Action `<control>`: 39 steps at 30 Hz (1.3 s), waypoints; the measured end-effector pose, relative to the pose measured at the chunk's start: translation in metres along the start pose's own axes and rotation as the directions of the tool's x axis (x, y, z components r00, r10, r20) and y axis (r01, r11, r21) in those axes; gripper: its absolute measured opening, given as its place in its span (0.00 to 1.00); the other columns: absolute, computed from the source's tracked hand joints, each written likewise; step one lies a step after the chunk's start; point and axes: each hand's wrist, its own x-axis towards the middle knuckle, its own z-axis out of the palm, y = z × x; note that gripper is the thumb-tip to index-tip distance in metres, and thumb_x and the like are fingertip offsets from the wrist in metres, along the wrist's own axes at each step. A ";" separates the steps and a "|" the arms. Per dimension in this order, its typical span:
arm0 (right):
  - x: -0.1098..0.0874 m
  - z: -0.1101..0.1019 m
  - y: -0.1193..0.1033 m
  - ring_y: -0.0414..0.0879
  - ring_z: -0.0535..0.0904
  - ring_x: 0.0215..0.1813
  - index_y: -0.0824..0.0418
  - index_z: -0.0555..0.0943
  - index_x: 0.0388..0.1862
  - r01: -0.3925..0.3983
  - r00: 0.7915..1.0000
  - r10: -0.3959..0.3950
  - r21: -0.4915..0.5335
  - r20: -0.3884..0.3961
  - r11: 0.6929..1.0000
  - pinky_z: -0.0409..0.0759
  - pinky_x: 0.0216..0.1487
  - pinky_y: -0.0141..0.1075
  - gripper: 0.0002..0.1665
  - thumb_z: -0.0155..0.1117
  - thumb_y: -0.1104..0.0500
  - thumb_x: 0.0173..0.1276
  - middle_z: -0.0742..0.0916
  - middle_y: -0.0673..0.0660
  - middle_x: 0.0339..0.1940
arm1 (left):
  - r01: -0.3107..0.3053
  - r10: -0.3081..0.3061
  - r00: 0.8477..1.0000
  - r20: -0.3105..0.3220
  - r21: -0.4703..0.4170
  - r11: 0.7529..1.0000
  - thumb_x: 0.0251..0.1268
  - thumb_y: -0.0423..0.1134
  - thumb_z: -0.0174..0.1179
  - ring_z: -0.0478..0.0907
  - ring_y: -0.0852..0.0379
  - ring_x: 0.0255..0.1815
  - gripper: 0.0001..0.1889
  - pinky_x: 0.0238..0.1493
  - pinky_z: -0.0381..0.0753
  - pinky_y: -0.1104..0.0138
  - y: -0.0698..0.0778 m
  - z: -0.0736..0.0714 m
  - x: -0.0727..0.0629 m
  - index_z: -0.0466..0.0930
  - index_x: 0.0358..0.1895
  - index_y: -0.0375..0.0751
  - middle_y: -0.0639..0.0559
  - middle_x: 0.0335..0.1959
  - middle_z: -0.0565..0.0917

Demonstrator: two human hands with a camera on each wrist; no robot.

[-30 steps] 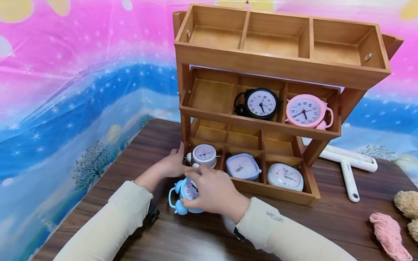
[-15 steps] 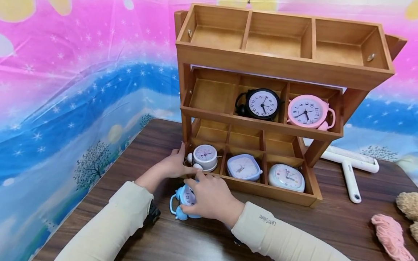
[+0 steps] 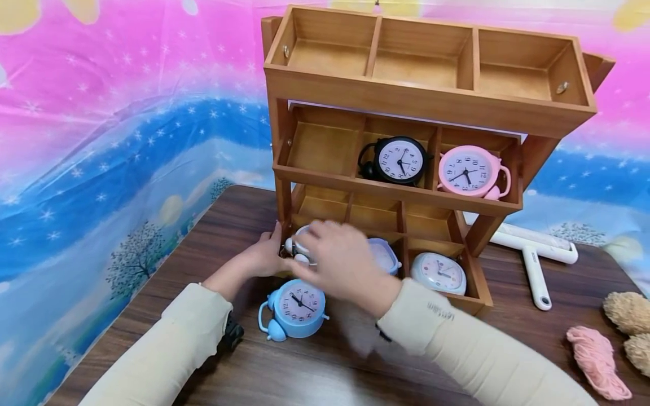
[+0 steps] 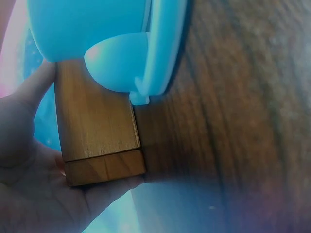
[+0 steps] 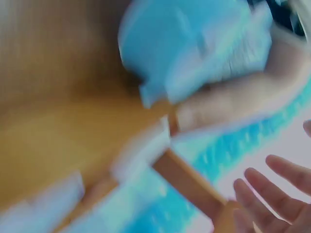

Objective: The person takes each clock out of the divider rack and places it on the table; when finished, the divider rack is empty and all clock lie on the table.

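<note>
My left hand (image 3: 261, 254) grips the lower left front corner of the wooden shelf (image 3: 383, 84), its thumb and fingers on either side of the wood (image 4: 97, 116) in the left wrist view. A light blue twin-bell alarm clock (image 3: 299, 307) lies face up on the table, just in front of the bottom tier. My right hand (image 3: 342, 259), blurred, hovers past that clock with fingers spread and nothing held. It partly covers a white twin-bell alarm clock (image 3: 299, 248) in the bottom left compartment and a lavender clock (image 3: 383, 256) beside it.
A white oval clock (image 3: 439, 273) sits in the bottom right compartment. The middle tier holds a black alarm clock (image 3: 401, 160) and a pink one (image 3: 469, 172). To the right lie a white lint roller (image 3: 535, 265), pink yarn (image 3: 599, 361) and a tan fluffy thing (image 3: 629, 313).
My right hand has let go of the light blue alarm clock and moved up over the bottom tier. That clock now lies uncovered on the table. My left hand keeps its grip on the shelf.
</note>
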 end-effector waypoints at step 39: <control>0.035 -0.076 0.127 0.71 0.68 0.62 0.57 0.68 0.75 -0.554 0.813 0.566 -0.119 0.135 0.824 0.65 0.61 0.63 0.41 0.59 0.38 0.69 0.71 0.74 0.65 | 0.042 -0.042 0.999 -0.009 -0.019 0.999 0.62 0.64 0.62 0.50 0.30 0.76 0.63 0.70 0.60 0.44 0.001 0.002 0.001 0.27 0.78 0.32 0.24 0.77 0.43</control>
